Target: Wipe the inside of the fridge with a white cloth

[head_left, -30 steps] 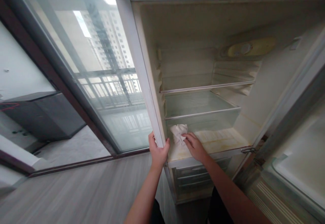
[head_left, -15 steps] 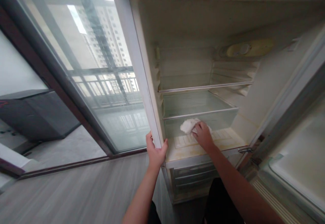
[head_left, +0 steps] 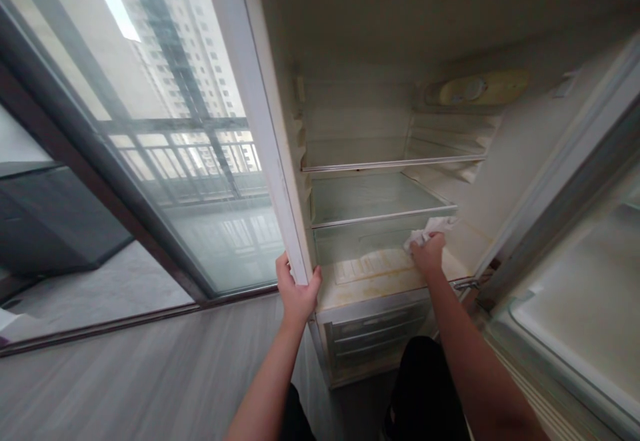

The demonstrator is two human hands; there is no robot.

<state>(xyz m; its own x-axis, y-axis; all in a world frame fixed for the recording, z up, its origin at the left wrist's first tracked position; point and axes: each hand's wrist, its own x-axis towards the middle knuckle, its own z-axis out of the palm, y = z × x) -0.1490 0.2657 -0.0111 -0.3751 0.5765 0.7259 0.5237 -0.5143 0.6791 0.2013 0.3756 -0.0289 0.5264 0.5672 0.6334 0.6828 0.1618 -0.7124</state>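
An open refrigerator (head_left: pixel 260 61) stands before me, its inner walls yellowed. My left hand (head_left: pixel 297 292) is wrapped round the front edge of its left side wall, thumb inside and fingers outside. In my right hand (head_left: pixel 429 252) is a crumpled white cloth (head_left: pixel 423 233), held inside the lowest compartment toward its right side. Under that hand lies the ribbed compartment floor (head_left: pixel 370 284), with yellow-brown stains along it. A lower glass shelf (head_left: pixel 375 201) is just above the cloth, and an upper glass shelf (head_left: pixel 390 154) sits higher.
The refrigerator door (head_left: pixel 585 308) hangs open at the right, by a metal hinge (head_left: pixel 467 285). Below is a drawer front (head_left: pixel 377 341). A yellowed control housing (head_left: pixel 483 88) juts from the right inner wall. Left are a sliding glass door (head_left: pixel 200 228) and grey wood-look floor (head_left: pixel 140 368).
My right hand has moved the cloth rightward across the lowest compartment. My left hand keeps its hold on the side edge. The view has shifted slightly.
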